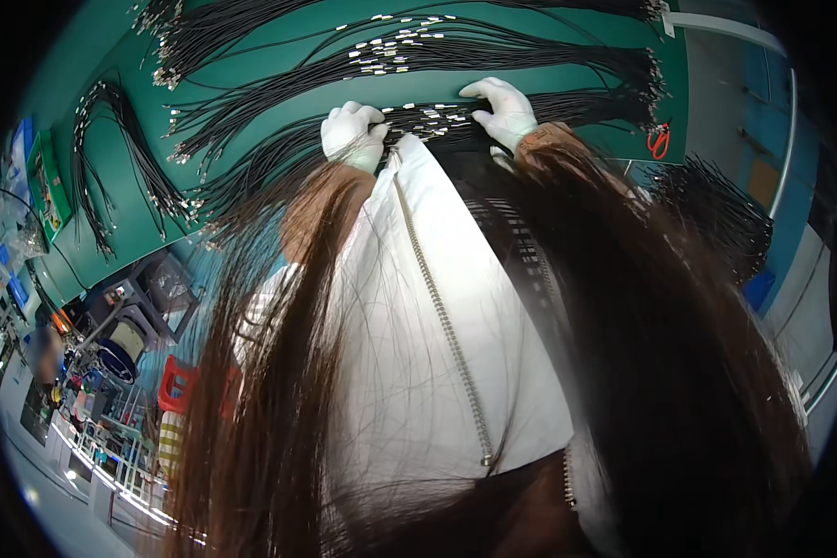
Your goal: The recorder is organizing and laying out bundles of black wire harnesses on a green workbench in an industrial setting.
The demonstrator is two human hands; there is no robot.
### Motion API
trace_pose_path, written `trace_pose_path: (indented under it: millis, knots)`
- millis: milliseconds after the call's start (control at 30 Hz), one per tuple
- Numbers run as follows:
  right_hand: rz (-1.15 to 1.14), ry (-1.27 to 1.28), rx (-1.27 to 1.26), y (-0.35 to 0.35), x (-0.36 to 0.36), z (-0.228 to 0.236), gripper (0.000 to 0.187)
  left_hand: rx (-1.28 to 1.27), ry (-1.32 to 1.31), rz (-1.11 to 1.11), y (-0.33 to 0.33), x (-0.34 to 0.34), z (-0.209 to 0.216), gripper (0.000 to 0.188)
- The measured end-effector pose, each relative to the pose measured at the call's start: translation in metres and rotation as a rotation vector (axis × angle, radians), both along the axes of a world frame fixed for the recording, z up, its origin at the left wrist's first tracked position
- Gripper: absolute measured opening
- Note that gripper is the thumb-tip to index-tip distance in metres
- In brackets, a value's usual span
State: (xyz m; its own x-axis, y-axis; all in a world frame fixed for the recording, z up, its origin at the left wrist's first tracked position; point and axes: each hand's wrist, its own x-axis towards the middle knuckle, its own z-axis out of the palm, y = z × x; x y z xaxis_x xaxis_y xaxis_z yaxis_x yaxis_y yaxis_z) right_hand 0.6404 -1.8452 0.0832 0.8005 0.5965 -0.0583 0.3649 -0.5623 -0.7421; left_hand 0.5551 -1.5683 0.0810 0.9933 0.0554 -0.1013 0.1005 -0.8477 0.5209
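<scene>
A near bundle of thin black cables (260, 160) with white label tags (428, 121) around its middle lies across the green work surface, close to my body. At the left end of the tags, my left hand (353, 133) in a white glove rests by the cables, its fingers loosely bent and the thumb apart. My right hand (506, 112), also gloved, is at the right end of the tags with its fingers curved and spread from the thumb. Neither hand visibly grips a cable. My sleeves and hanging hair hide part of the near cables.
Further cable bundles (493, 58) lie behind on the green table (139, 56). A bent bundle (112, 98) is at the left, beside a green bin (46, 181). Red-handled scissors (658, 141) lie near the right edge. More dark cables (716, 209) hang beyond it.
</scene>
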Motion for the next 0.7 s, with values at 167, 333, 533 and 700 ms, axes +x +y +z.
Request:
trace_pose_path:
  millis: [167, 333, 533, 700]
  knots:
    - [-0.086, 0.079, -0.175, -0.032, 0.0, -0.008, 0.027, 0.059, 0.054, 0.045, 0.001, -0.003, -0.001, 0.01]
    - [-0.095, 0.054, -0.347, -0.02, 0.001, 0.007, 0.028, 0.051, 0.07, 0.095, 0.001, -0.003, -0.008, 0.013]
    - [0.055, -0.088, -0.065, 0.034, -0.003, 0.014, 0.028, -0.189, -0.03, 0.051, 0.01, -0.002, -0.009, 0.018]
    - [0.059, -0.018, -0.063, 0.046, 0.0, 0.01, 0.019, -0.312, 0.056, -0.002, 0.034, -0.01, -0.006, 0.029]
